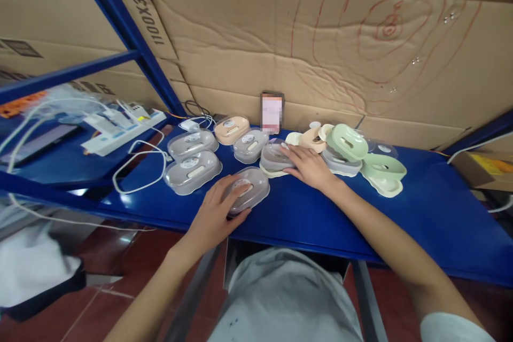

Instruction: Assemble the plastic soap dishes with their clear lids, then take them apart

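My left hand (218, 208) curves around a grey soap box (256, 184) with a clear lid near the front edge of the blue table. The fingers lie over its lid and the thumb along its near side. My right hand (308, 166) grips the right end of another clear-lidded soap box (274, 154) resting on a pale base. Beyond my right wrist stand a light green soap dish (348, 141), a grey piece (340, 164) under it, and a second green dish (385, 166) on a cream base (387, 187).
Left of my hands sit several grey lidded soap boxes (192, 171) and a peach one (231, 131). A phone with a blurred screen (272, 113) leans on the cardboard wall (240, 26). A power strip (120, 136) and white cables lie at the left, beside a blue frame post (132, 37).
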Action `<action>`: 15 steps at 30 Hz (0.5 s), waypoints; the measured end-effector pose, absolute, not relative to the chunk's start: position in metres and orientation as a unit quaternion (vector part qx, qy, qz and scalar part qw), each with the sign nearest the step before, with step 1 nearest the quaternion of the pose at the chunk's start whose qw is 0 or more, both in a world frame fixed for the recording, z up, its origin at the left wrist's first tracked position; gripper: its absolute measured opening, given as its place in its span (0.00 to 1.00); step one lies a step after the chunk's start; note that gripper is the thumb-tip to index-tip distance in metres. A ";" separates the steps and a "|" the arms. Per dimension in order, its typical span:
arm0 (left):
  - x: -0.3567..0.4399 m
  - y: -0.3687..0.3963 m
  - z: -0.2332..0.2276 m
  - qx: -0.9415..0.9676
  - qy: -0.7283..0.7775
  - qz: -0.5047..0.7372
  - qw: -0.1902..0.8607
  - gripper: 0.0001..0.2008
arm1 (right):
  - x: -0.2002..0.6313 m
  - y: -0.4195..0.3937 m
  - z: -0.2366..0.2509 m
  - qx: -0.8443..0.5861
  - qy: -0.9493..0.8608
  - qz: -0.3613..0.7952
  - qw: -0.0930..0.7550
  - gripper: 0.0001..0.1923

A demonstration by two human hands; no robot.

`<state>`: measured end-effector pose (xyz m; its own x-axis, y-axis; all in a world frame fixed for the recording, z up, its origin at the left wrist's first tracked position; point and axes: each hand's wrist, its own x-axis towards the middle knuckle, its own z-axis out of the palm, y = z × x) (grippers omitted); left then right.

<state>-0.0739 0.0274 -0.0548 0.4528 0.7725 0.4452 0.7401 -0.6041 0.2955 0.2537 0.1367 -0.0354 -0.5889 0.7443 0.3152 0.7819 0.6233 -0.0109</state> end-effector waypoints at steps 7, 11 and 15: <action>-0.058 0.029 -0.063 0.850 0.411 0.324 0.066 0.26 | 0.267 0.126 -0.035 -0.430 -0.879 -0.104 0.177 0.26; -0.055 0.026 -0.060 0.838 0.422 0.306 0.162 0.31 | 0.268 0.104 -0.029 -0.408 -0.882 -0.100 0.213 0.26; -0.046 0.025 -0.060 0.809 0.439 0.306 0.244 0.50 | 0.261 0.063 -0.026 -0.315 -0.927 -0.040 0.199 0.31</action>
<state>-0.0464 0.0249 -0.0598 0.4282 0.8590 0.2807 0.5613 -0.4962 0.6623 0.2612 0.0632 -0.0262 -0.7217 0.5689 0.3942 0.6008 0.7977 -0.0512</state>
